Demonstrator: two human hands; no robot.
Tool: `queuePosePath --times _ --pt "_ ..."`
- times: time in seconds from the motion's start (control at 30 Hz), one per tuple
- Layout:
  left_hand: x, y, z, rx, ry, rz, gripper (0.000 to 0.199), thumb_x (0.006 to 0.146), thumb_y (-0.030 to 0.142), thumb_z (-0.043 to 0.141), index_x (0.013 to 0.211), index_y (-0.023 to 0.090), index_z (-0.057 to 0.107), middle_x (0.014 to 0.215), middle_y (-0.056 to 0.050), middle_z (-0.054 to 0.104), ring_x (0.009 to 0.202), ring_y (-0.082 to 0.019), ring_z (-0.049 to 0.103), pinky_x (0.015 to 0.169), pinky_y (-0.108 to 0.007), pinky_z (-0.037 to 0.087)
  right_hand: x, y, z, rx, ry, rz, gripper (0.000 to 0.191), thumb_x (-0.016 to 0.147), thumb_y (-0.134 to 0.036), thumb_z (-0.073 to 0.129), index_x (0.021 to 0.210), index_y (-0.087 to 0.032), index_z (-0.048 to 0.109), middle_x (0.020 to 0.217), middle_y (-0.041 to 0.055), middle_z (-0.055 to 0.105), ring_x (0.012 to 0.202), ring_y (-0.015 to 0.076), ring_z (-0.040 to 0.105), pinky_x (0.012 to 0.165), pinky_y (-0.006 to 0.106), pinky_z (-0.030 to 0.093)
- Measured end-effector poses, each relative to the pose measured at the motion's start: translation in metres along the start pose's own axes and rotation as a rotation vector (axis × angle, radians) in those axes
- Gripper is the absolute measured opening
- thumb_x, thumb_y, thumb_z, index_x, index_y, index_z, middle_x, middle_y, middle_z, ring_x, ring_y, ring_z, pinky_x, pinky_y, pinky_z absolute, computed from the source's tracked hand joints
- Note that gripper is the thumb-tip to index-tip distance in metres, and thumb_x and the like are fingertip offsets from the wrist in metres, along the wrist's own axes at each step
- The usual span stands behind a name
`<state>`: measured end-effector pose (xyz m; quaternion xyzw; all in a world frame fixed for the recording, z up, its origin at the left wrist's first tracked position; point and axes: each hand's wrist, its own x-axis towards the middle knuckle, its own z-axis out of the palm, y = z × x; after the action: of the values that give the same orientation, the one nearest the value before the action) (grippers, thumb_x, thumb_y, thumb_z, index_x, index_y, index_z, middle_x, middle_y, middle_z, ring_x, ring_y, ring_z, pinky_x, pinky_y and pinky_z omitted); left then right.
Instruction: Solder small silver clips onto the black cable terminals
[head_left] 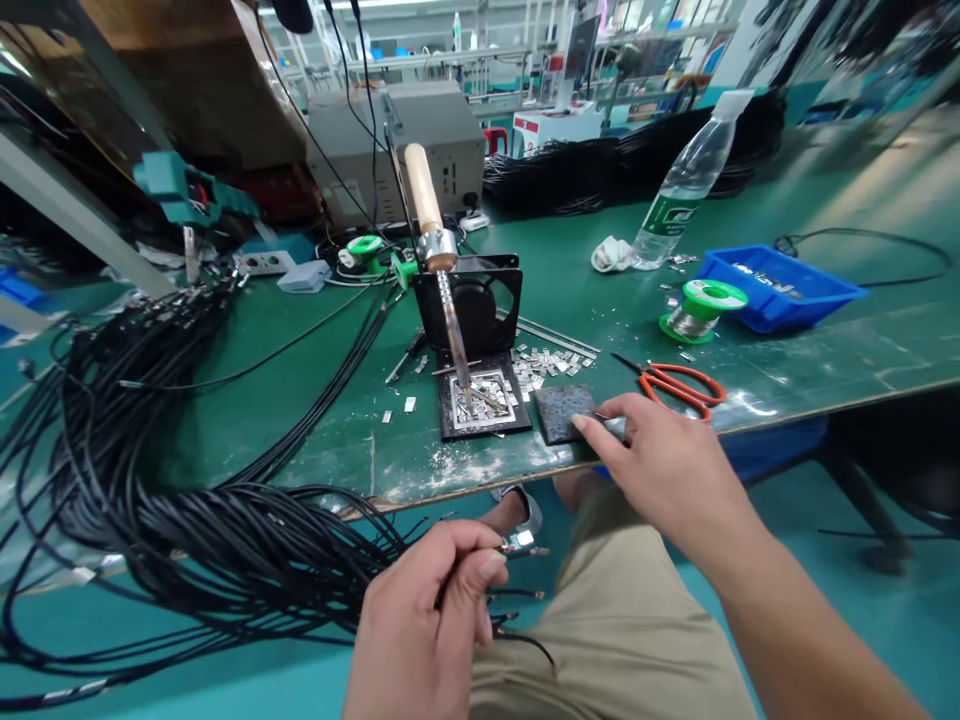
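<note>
My left hand (431,610) is closed around the end of a black cable, and a small silvery connector (519,541) with a bit of green juts out past the fingertips. Other black cable ends poke out beneath that hand. Over the table's front edge, my right hand (664,460) is closed, thumb and forefinger together at a dark square pad (564,412). A thin dark piece shows between those fingers, too small to name. Left of the pad, a wooden-handled soldering iron (431,215) slants down to a small black tray (486,432) holding little metal pieces.
A thick bundle of black cables (247,540) hangs over the table's left edge. Orange-handled scissors (679,385), a solder spool (697,312), a blue bin (780,290) and a water bottle (679,190) stand right. A black fan (476,305) sits behind the tray, near loose metal pieces (551,365).
</note>
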<state>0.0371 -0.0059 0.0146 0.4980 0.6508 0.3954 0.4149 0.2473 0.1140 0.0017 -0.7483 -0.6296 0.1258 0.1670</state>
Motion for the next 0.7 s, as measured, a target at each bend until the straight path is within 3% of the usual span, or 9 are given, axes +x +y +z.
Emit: queuePosePath --times 0.13,0.3,0.43,0.53,0.6,0.7 --pt "0.004 -0.006 -0.004 -0.123 -0.036 -0.046 0.028 0.097 0.044 0.060 0.087 0.021 0.074 0.059 0.002 0.062 0.050 -0.012 0.055 0.053 -0.021 0.044 0.003 0.000 0.005 0.043 0.022 0.052 0.026 0.085 -0.048 0.064 0.082 -0.023 0.071 0.058 0.0033 0.062 0.060 0.0261 0.058 0.061 0.035 0.036" --pt "0.017 -0.006 -0.015 -0.316 -0.181 -0.154 0.024 0.096 0.040 0.064 0.091 0.017 0.071 0.104 -0.011 0.076 0.046 -0.006 0.055 0.050 -0.021 0.048 -0.005 -0.001 -0.002 0.173 0.084 0.010 0.026 0.087 -0.044 0.060 0.073 -0.023 0.066 0.053 0.0004 0.058 0.052 0.0195 0.054 0.054 0.031 0.034" --pt "0.027 0.000 -0.017 -0.423 -0.232 -0.227 0.031 0.094 0.045 0.067 0.093 0.015 0.066 0.087 -0.012 0.077 0.043 -0.005 0.049 0.040 -0.014 0.032 -0.034 -0.012 -0.004 0.384 0.090 -0.058 0.040 0.094 -0.059 0.057 0.079 -0.022 0.066 0.053 -0.0029 0.052 0.048 0.0146 0.048 0.047 0.028 0.032" --pt "0.034 0.001 -0.015 -0.482 -0.227 -0.233 0.033 0.092 0.047 0.069 0.093 0.014 0.061 0.072 -0.010 0.075 0.037 -0.002 0.039 0.038 -0.012 0.024 -0.051 -0.024 0.006 0.584 -0.060 -0.126 0.040 0.096 -0.058 0.057 0.082 -0.021 0.065 0.060 -0.0029 0.055 0.052 0.0134 0.048 0.048 0.025 0.034" --pt "0.037 0.000 -0.015 -0.473 -0.191 -0.228 0.034 0.091 0.047 0.069 0.092 0.014 0.060 0.066 -0.008 0.074 0.034 -0.001 0.035 0.037 -0.012 0.021 -0.053 -0.033 0.015 0.628 -0.136 -0.177 0.041 0.098 -0.057 0.056 0.082 -0.020 0.064 0.059 -0.0033 0.052 0.052 0.0131 0.046 0.048 0.025 0.036" --pt "0.038 0.002 -0.018 -0.434 -0.121 -0.202 0.036 0.092 0.049 0.067 0.092 0.014 0.060 0.064 -0.009 0.074 0.033 -0.001 0.035 0.037 -0.011 0.022 -0.049 -0.044 0.025 0.624 -0.142 -0.233 0.039 0.100 -0.053 0.055 0.081 -0.019 0.064 0.057 -0.0047 0.046 0.052 0.0125 0.043 0.048 0.025 0.034"
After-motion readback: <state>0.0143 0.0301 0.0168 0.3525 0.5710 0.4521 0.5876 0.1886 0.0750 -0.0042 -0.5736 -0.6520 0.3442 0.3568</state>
